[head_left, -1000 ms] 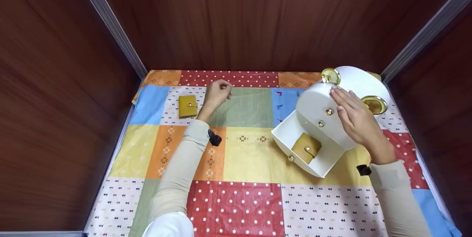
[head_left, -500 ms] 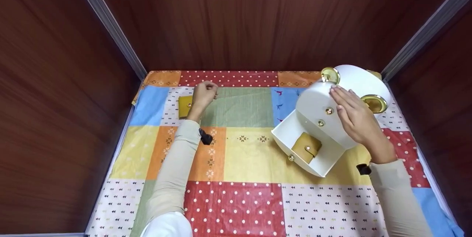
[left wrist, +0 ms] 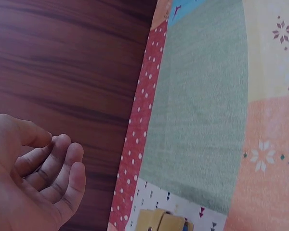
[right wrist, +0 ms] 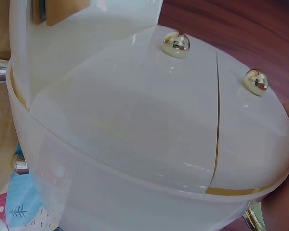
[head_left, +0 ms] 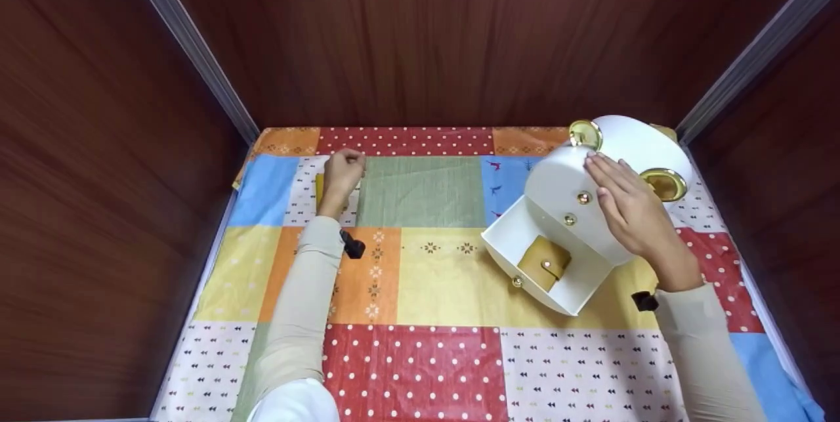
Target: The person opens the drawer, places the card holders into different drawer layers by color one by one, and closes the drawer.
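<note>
My left hand (head_left: pixel 344 176) is raised above the far left of the table, fingers loosely curled with nothing in them. It overlaps a mustard-yellow snap card holder (head_left: pixel 319 189) in the head view, hiding most of it. The left wrist view shows this card holder (left wrist: pixel 171 222) lying apart from the fingers. On the right, my right hand (head_left: pixel 627 209) rests with straight fingers on top of a white storage box (head_left: pixel 558 179) with gold knobs. Its bottom drawer (head_left: pixel 504 228) is pulled out, and a second mustard card holder (head_left: pixel 541 258) lies inside.
Gold-rimmed round parts (head_left: pixel 664 184) stick out at the back of the box. A patchwork tablecloth (head_left: pixel 420 277) covers the table. Dark wood panels (head_left: pixel 420 35) enclose it at the back and both sides.
My left hand has moved left, from beside the card holder on the table to in front of it in the head view. The right hand and the storage box stay put.
</note>
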The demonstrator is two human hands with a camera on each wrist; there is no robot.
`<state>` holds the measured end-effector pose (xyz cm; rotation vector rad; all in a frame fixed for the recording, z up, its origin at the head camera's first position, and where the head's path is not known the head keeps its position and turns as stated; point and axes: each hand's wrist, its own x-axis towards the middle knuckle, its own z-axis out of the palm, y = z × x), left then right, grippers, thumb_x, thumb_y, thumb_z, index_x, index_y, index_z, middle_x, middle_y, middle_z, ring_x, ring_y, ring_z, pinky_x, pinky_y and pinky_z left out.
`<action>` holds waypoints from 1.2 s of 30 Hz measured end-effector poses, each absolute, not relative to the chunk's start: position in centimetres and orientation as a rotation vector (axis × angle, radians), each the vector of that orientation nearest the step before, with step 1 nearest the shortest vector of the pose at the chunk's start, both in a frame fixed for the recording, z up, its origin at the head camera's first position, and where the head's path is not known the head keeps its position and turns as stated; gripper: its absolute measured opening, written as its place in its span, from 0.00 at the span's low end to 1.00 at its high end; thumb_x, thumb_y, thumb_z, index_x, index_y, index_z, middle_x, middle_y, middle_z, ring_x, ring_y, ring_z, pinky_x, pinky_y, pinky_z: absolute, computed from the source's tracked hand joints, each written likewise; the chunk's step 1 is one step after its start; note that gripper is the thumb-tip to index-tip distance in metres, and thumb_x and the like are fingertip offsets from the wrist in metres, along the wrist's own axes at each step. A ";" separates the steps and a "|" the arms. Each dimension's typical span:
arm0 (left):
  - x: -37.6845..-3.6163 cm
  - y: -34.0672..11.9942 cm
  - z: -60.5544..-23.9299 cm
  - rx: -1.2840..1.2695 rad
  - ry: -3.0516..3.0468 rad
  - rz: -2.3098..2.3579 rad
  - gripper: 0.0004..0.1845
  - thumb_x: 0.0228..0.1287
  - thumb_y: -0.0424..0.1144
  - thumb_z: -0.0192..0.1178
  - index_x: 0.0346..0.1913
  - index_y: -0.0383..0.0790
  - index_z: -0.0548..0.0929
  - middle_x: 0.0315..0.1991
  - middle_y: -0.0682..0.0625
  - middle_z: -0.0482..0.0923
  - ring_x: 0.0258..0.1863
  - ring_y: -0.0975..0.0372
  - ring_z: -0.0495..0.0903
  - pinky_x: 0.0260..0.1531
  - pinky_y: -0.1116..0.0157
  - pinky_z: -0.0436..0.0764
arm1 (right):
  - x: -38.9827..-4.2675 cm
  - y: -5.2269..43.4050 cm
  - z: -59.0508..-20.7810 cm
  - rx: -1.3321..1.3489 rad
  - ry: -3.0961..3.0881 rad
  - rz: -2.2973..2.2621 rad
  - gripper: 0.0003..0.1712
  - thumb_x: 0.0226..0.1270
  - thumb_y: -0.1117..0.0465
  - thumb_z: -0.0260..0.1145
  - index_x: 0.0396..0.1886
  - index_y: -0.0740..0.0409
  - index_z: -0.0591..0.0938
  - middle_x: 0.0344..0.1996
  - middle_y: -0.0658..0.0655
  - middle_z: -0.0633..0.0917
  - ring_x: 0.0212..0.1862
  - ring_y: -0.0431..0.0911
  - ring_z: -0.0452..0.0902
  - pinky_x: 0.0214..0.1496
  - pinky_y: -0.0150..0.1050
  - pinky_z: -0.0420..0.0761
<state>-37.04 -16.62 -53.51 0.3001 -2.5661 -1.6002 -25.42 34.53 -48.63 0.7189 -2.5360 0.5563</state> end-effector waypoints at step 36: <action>-36.3 -22.7 -59.6 0.636 -2.840 -1.329 0.34 0.78 0.44 0.57 0.79 0.33 0.62 0.74 0.29 0.61 0.75 0.37 0.60 0.76 0.42 0.66 | -25.5 34.6 -49.0 0.724 -2.516 0.544 0.28 0.84 0.64 0.51 0.79 0.59 0.71 0.78 0.62 0.73 0.80 0.60 0.67 0.89 0.44 0.51</action>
